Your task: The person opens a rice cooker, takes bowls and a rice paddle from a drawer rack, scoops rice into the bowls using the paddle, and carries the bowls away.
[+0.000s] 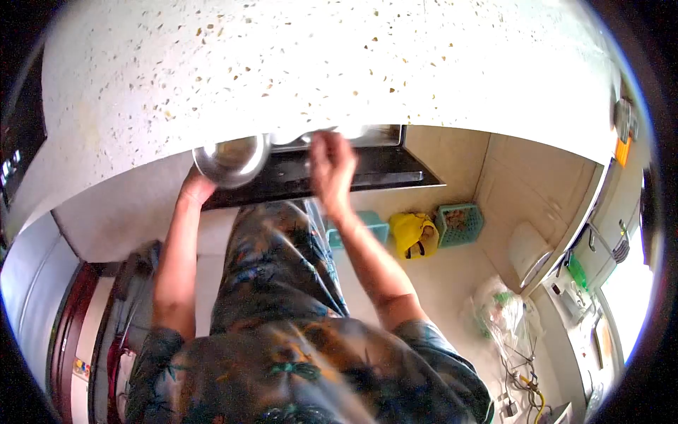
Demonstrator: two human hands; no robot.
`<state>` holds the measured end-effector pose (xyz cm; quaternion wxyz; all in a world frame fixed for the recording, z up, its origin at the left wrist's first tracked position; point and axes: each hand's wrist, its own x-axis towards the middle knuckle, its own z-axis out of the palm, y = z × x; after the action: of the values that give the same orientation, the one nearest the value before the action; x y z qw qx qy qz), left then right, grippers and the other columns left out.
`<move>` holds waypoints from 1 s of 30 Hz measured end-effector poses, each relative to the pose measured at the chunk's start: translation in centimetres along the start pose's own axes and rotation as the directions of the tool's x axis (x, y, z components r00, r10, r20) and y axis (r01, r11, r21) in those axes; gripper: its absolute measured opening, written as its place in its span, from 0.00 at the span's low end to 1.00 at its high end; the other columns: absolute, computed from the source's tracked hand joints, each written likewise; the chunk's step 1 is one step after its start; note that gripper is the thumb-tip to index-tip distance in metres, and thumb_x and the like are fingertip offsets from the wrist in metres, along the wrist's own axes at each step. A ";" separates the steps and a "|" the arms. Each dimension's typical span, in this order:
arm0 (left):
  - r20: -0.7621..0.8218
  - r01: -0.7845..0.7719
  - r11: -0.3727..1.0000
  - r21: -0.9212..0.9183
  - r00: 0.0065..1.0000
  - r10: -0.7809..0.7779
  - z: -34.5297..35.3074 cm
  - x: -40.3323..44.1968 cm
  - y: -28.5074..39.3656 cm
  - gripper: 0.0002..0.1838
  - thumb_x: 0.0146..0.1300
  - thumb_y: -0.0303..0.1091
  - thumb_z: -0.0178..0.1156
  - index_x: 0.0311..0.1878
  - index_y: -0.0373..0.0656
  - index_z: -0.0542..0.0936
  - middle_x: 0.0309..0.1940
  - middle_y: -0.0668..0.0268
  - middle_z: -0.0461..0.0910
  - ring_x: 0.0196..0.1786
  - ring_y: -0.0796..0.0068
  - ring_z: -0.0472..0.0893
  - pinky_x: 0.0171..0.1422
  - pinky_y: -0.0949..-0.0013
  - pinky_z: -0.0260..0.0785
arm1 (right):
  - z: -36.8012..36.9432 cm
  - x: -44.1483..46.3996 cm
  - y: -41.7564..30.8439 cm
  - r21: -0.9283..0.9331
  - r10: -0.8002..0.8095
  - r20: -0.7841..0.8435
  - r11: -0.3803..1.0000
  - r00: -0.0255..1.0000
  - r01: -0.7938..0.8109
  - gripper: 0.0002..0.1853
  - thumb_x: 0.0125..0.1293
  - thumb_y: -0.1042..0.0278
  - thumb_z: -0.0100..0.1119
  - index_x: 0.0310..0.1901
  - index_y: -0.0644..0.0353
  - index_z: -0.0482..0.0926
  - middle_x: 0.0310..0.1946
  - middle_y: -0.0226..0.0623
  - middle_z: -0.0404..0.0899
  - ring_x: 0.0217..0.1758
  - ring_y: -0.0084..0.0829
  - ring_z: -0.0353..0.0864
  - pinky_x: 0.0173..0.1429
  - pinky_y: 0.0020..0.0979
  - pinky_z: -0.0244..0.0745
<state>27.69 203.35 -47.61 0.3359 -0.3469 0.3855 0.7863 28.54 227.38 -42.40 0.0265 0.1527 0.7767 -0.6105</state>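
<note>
A shiny round metal bowl (233,159) is in my left hand (197,186), which grips it at its lower left edge, just below the speckled countertop (318,63). My right hand (332,164) is blurred by motion over an open black-fronted drawer or door (374,167), its fingertips near the counter's edge. The fingers are bent, and whether they hold anything is too smeared to tell. Behind them, partly hidden under the counter, are bright metallic or white round items (288,136).
On the floor beyond the black front are a teal basket (367,227), a yellow bag (412,235) and a green basket with contents (459,225). Plastic bags (498,305) and cables (526,381) lie at the right. Utensils (609,244) hang near the right wall.
</note>
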 end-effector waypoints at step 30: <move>-0.102 -0.131 0.984 -0.118 0.988 0.119 -11.5 -11.9 -1.0 0.36 0.42 0.34 0.70 0.57 0.39 0.66 0.51 0.62 0.71 0.52 0.69 0.71 0.55 0.64 0.68 | -3.8 -5.1 3.4 0.081 0.347 -0.101 0.937 0.932 -0.340 0.13 0.58 0.57 0.55 0.25 0.59 0.72 0.16 0.25 0.68 0.19 0.22 0.69 0.20 0.25 0.64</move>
<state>38.10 191.09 -43.76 0.2450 -0.3788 0.3724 0.8110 34.85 230.73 -43.50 0.0839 0.3212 0.7190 -0.6106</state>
